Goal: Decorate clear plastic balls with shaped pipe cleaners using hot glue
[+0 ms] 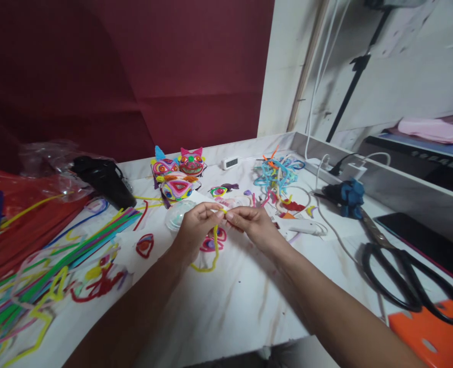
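Note:
Both hands meet above the middle of the table, pinching a yellow pipe cleaner (216, 245) between them. My left hand (198, 225) grips it with thumb and forefinger. Close by, my right hand (251, 221) has its fingertips on the upper end. The free length hangs down from the fingers and curves left toward the tabletop. Behind it lies a pink and red pipe-cleaner piece (221, 236), partly covered by my left hand. A clear plastic tub (175, 214) stands just left of that hand. To the right of my right hand lies a white hot glue gun (301, 225).
Three colourful pipe-cleaner masks (178, 188) stand at the back beside a small digital display (231, 163). Bundled pipe cleaners (53, 273) spread across the left. A tangled heap of blue strands (276, 174) lies back right. Large black-handled scissors (392, 266) and a phone (425, 240) lie right.

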Demonstrator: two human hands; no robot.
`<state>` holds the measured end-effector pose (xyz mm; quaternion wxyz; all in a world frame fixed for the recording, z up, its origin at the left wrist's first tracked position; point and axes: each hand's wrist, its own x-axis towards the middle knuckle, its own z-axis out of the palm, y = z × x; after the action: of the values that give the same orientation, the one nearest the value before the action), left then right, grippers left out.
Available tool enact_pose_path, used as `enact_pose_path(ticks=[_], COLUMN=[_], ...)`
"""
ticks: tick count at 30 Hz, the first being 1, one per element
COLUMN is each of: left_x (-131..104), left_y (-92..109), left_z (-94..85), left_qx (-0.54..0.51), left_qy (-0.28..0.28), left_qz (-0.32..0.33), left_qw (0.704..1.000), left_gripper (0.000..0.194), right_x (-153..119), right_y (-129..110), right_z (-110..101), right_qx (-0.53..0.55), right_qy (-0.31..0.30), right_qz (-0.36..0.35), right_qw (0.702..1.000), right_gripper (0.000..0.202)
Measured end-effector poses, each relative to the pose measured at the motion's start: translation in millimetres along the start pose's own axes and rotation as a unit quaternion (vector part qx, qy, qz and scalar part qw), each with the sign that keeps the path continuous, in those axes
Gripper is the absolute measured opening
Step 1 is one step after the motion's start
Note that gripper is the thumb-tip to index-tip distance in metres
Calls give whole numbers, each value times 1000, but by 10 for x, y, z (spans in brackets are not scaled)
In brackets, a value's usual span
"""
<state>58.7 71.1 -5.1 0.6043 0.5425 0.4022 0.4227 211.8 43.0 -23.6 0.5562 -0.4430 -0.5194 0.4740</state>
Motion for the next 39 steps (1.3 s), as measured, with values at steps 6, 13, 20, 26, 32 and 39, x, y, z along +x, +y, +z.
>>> enact_pose_path(ticks=[6,13,20,26,32,39], left_x=[-13,-20,-35,-10,18,21], left_y=[49,62,67,-17,-46,-49], left_z=[-1,-8,9,-3,-27,-45], left_qx=[-41,5,67,83,54,60], left_qy=[-79,-92,-88,-107,-114,-112], left_qz=[-72,-57,-54,-48,-79,-64], left_qw=[993,994,992,990,989,990], left_gripper=[26,24,27,29,29,21], right_x=[52,44,42,-6,20,31], right_y=[43,24,-28,-27,-48,-75], right_z=[-24,-93,-158,-96,-152,-191], right_qx=[28,-122,-318,-313,-292,-281], right_qy=[50,42,35,63,78,9], right_qz=[-15,-162,-341,-276,-221,-223], right_qw=[998,978,884,907,927,934], right_gripper=[30,24,14,11,12,11])
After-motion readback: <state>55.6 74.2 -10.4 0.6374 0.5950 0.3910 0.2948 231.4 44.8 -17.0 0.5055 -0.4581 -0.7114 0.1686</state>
